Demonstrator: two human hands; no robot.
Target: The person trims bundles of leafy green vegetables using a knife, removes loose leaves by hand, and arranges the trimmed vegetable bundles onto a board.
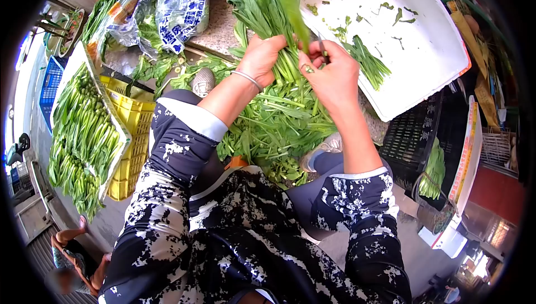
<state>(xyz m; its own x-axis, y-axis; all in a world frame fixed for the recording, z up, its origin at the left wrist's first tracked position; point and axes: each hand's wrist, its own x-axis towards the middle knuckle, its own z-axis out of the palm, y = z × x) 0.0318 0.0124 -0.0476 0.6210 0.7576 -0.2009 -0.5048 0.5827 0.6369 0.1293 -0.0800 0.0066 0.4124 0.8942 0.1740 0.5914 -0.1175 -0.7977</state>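
Observation:
My left hand (261, 61), with a bangle at the wrist, is closed around a bunch of leafy greens (254, 11), stems toward me. Close beside it, my right hand (333, 75) pinches a single green leaf (290, 11) that is smeared by motion. A slim dark tool (324, 51) also sits in the right fingers; its kind is not clear. Below both hands spreads a heap of loose greens (279, 120). To the right, a white foam box (413, 75) holds leaf scraps and a small bunch of greens (367, 64).
Trimmed greens (84, 136) fill a white-rimmed box at left, beside yellow crates (131, 117). Bagged greens (181, 11) lie at the upper left. A black crate (410, 131) stands right. My shoes (204, 82) flank the heap. Another person (72, 259) is at lower left.

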